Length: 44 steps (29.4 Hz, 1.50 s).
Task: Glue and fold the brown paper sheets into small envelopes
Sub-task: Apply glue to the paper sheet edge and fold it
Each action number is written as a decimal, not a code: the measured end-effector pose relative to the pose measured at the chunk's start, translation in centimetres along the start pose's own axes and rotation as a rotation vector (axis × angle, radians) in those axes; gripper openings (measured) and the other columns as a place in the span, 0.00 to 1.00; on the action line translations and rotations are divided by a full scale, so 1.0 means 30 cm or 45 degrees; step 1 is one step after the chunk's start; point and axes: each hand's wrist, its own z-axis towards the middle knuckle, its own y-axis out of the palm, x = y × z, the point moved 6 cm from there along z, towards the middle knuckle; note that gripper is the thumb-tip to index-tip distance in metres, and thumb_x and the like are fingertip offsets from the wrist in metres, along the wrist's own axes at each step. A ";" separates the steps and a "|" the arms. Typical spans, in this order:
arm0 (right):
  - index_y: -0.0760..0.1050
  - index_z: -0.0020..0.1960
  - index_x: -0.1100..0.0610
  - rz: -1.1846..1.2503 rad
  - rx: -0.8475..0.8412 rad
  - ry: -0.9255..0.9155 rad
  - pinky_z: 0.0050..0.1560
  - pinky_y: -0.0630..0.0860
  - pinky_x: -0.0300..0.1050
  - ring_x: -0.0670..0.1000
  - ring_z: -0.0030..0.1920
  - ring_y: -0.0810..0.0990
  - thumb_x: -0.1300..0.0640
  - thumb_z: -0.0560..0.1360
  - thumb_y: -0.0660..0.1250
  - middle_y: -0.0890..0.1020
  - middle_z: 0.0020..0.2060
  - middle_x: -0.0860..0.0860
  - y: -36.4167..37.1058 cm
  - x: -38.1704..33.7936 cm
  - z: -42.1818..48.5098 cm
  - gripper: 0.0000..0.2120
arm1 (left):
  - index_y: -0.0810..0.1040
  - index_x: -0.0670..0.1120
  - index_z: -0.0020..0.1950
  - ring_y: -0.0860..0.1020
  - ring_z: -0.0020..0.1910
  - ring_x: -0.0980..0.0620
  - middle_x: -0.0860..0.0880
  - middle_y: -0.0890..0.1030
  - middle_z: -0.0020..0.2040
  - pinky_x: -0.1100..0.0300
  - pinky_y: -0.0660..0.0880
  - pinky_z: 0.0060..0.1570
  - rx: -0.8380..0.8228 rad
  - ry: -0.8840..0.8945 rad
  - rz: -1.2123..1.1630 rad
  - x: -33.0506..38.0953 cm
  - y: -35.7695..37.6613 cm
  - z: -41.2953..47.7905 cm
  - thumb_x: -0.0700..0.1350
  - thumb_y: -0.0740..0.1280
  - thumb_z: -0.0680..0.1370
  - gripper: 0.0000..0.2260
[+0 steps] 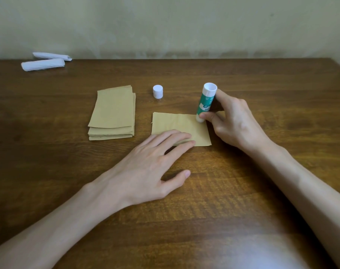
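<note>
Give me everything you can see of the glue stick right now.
The glue stick is a white plastic tube with a green label, uncapped. It stands nearly upright, leaning slightly, lower end touching the brown sheet near its far right corner. The right hand grips it, thumb near the bottom. Its white cap stands apart on the table.

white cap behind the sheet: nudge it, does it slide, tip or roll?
The white cap stands on a flat end on the table and looks squat, so a nudge probably slides it rather than tips it. Small and plastic-looking, so likely very light. If knocked onto its round side, it would probably roll.
</note>
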 end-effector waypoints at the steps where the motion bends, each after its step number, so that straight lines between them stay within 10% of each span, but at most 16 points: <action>1: 0.75 0.65 0.57 -0.008 0.009 -0.002 0.45 0.69 0.22 0.50 0.58 0.81 0.57 0.80 0.73 0.84 0.59 0.51 0.000 0.002 0.006 0.15 | 0.60 0.52 0.84 0.54 0.82 0.58 0.56 0.59 0.83 0.54 0.57 0.81 -0.002 0.000 0.003 0.000 0.000 0.000 0.63 0.53 0.85 0.29; 7: 0.75 0.65 0.56 0.002 0.007 0.023 0.53 0.73 0.38 0.49 0.58 0.81 0.55 0.80 0.73 0.84 0.59 0.51 0.006 0.012 0.034 0.16 | 0.60 0.53 0.84 0.53 0.82 0.58 0.56 0.59 0.83 0.57 0.55 0.80 -0.008 0.001 0.004 -0.001 0.000 -0.002 0.63 0.53 0.85 0.29; 16: 0.77 0.68 0.56 0.546 0.143 0.120 0.61 0.79 0.35 0.39 0.60 0.82 0.59 0.81 0.72 0.83 0.60 0.44 -0.083 0.025 -0.003 0.17 | 0.60 0.53 0.84 0.52 0.82 0.58 0.56 0.58 0.83 0.59 0.52 0.80 -0.018 0.000 0.018 -0.004 0.001 0.000 0.63 0.53 0.85 0.28; 26: 0.74 0.65 0.54 0.307 -0.229 -0.123 0.65 0.81 0.48 0.44 0.62 0.82 0.60 0.80 0.72 0.82 0.60 0.46 -0.019 0.003 -0.026 0.15 | 0.58 0.54 0.84 0.52 0.82 0.59 0.57 0.57 0.83 0.58 0.53 0.81 -0.031 -0.006 0.013 -0.003 0.001 0.001 0.63 0.53 0.85 0.29; 44: 0.74 0.63 0.52 0.154 -0.195 -0.054 0.60 0.78 0.39 0.41 0.61 0.81 0.61 0.82 0.69 0.83 0.58 0.43 -0.042 -0.009 -0.037 0.12 | 0.58 0.54 0.84 0.51 0.82 0.60 0.57 0.57 0.83 0.59 0.52 0.80 -0.040 -0.003 -0.002 -0.002 -0.004 0.001 0.64 0.51 0.85 0.30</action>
